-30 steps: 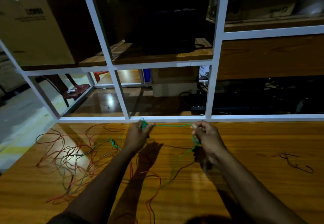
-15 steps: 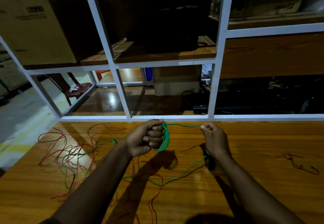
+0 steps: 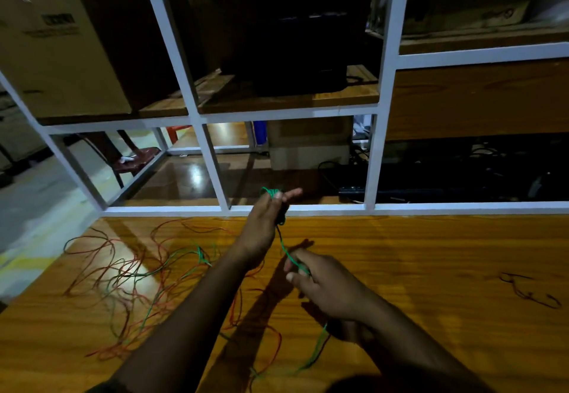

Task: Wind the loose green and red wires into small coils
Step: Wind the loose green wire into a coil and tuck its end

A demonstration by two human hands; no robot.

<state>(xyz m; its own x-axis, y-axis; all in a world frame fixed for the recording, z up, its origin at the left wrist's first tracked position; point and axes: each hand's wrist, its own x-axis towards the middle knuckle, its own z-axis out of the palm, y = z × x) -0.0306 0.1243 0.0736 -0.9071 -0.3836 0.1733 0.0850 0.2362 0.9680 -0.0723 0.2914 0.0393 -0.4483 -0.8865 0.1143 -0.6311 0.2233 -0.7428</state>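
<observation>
Head view: left hand (image 3: 264, 223) raised, right hand (image 3: 326, 285) lower, green wire (image 3: 284, 246) between.

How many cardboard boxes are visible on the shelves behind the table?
2. One large cardboard box stands on the upper shelf at the far left. A smaller box sits on the lower level, behind the middle of the white frame. The dark shelves may hide others.

Glossy varnished wooden table (image 3: 431, 269), white-painted frame (image 3: 378, 115), matt cardboard box (image 3: 55, 54).
</observation>
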